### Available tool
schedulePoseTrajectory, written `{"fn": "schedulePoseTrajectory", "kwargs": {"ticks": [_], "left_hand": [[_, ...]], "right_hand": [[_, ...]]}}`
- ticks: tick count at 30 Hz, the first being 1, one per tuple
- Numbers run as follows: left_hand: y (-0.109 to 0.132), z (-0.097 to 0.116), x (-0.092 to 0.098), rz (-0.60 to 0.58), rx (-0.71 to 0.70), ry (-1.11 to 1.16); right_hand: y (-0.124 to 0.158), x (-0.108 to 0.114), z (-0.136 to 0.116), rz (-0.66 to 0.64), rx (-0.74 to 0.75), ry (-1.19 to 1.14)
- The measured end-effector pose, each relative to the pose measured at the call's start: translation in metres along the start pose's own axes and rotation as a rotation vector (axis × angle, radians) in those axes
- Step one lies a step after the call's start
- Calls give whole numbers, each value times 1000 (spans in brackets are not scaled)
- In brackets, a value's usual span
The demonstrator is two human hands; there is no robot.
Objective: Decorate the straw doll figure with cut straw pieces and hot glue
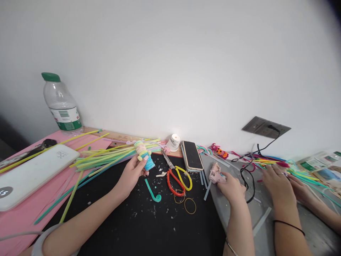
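Figure (149, 164): fuzzy, matt chenille. Hot glue gun (214, 173): pink plastic body; its glue stick (207, 191): translucent, smooth. Scissors (172, 166): bright metal blades, glossy plastic-coated handles. Loose chenille stems (106, 156): napped, matt. Smartphone (192, 155): smooth, glossy dark screen. Power bank (39, 174): smooth white plastic, slight sheen. Bottle (64, 96): clear, glossy plastic; cap (51, 77): opaque green plastic. Work mat (133, 234): matt black. Wall (170, 64): smooth, matt white. Socket plate (262, 126): grey, metallic-looking.
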State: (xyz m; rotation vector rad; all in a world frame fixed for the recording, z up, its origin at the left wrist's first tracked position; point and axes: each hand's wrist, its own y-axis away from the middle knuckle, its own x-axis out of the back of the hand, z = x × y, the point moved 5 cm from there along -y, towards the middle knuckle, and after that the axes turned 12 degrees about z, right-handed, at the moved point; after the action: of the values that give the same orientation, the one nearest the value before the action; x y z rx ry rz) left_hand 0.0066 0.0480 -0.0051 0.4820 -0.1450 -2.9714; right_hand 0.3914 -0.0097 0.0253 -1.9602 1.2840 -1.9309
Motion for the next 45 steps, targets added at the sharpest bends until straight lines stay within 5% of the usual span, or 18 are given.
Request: {"fn": "schedulePoseTrajectory", "kwargs": {"ticks": [2, 4, 7, 9, 15, 26, 32, 37, 41, 45], "left_hand": [[0, 1, 0, -2, -5, -19], [1, 2, -1, -6, -7, -30], [1, 1, -1, -10, -6, -30], [0, 0, 0, -6, -4, -30], [-4, -1, 3, 2, -35, -38], [-3, -1, 0, -13, -29, -49], [-4, -3, 0, -9, -18, -60], [-3, -2, -1, -19, -20, -64], [0, 0, -4, -79, -32, -85], [3, 1, -7, -121, -20, -93]], "right_hand": [[0, 12, -15, -67, -13, -6], [-1, 34, -41, 19, 16, -113], [8, 57, -103, -39, 313, -523], [25, 58, -145, -215, 554, -673], [61, 34, -208, -335, 703, -734], [76, 10, -213, -408, 757, -660], [78, 1, -210, -418, 671, -689], [76, -1, -205, -420, 374, -1001], [80, -7, -204, -572, 64, -1283], [85, -5, -209, -621, -28, -1424]]}}
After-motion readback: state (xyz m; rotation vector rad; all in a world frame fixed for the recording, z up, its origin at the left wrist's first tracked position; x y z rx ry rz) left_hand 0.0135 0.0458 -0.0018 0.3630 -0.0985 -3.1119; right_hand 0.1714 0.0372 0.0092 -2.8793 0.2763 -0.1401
